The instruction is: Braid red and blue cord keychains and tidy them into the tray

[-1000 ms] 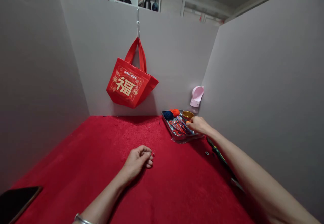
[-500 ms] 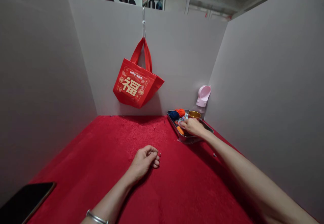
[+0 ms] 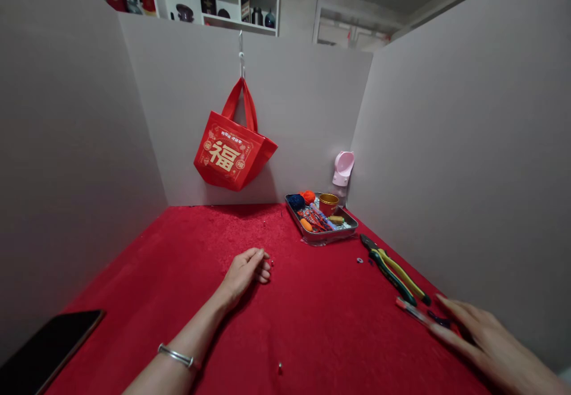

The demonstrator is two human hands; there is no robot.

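Note:
My left hand (image 3: 246, 271) rests on the red cloth with its fingers curled in and the thumb laid over them; whatever they may hold is hidden. Beside its fingertips lies a tiny shiny bead (image 3: 272, 262). At the lower right, my right hand (image 3: 484, 338) is smeared by motion, thumb and fingers apart. Between them shows a small dark and red object (image 3: 441, 319) that I cannot make out. A clear pen with a red tip (image 3: 413, 310) lies by the thumb. Just beyond are pliers (image 3: 395, 270) with green and yellow handles.
A metal tray (image 3: 323, 237) at the back holds yarn balls (image 3: 296, 201), a gold-lined cup (image 3: 329, 203) and several small things. A red bag (image 3: 234, 151) hangs on the back panel. A pink-topped bottle (image 3: 343, 169) stands in the corner; a phone (image 3: 53, 347) lies left.
My right hand has left the tray and come back to the lower right, beside the pen. My left hand stays in place. The view has turned right, bringing the pliers into sight.

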